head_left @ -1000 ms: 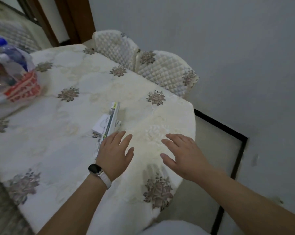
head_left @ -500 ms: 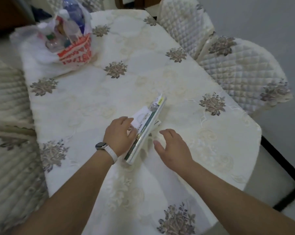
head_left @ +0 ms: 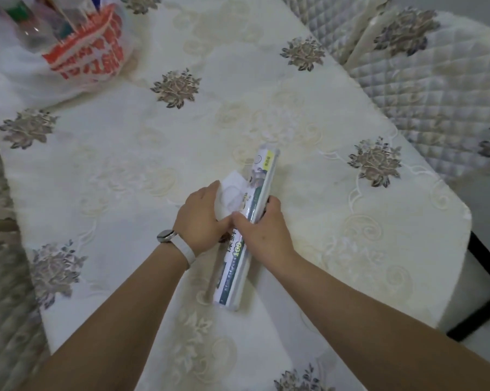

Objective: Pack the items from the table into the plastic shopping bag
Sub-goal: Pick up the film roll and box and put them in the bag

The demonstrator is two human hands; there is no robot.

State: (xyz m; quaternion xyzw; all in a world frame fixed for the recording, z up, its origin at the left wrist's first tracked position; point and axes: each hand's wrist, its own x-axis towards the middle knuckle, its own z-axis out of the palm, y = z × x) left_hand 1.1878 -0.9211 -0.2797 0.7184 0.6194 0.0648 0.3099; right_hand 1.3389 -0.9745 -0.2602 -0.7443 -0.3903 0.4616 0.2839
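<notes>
- Table (head_left: 266,88) under a cream cloth with floral patches fills most of the view; quilted chair backs (head_left: 435,88) along its far right edge.
- Plastic shopping bag (head_left: 77,55), white with red print, sits at the far-left corner of the table, well apart from my hands. Bottles are inside it, mouth looks open upward, top cut off by the frame.
- Long wrap box (head_left: 253,215) lies near the middle of the table, running diagonally from near me toward the far right. A small white pack (head_left: 232,193) lies against its left side.
- Right hand (head_left: 262,230) is clamped over the box's middle, thumb on the left face, fingers wrapped down the right side.
- Left hand (head_left: 201,218), watch on the wrist, is closed round the small white pack, pressing it against the box. Thumbs nearly touch.
- Step in hand, I'd say: lift both pieces as one bundle.
- To do it well: keep squeezing them together so the small pack doesn't slip out, lift level, carry far-left.
- The box is long, so I'd tip it end-first into the bag mouth, alongside the bottles.
- Risk: the soft bag may sag shut; one hand may have to free up and hold it open.
</notes>
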